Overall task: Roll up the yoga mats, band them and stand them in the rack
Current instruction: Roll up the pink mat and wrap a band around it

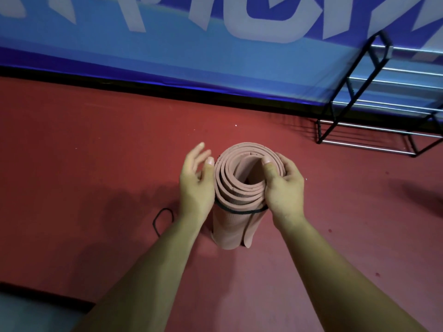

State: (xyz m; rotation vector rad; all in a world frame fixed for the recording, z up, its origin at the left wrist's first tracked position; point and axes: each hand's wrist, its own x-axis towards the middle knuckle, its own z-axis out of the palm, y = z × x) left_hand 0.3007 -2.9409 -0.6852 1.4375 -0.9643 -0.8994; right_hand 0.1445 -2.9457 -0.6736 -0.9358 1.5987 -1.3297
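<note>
A pink rolled yoga mat stands on end on the red floor in the middle of the head view, its spiral top facing me. A thin black band circles it a little below the top. My right hand grips the roll's right rim, thumb inside the spiral and fingers round the outside. My left hand is beside the roll's left side with fingers straight and spread, the thumb close to the mat. A second black band lies loose on the floor to the left.
A black metal rack with silver rails stands at the right against a blue banner wall. Red floor stretches all around. A dark mat edge shows at the bottom left corner.
</note>
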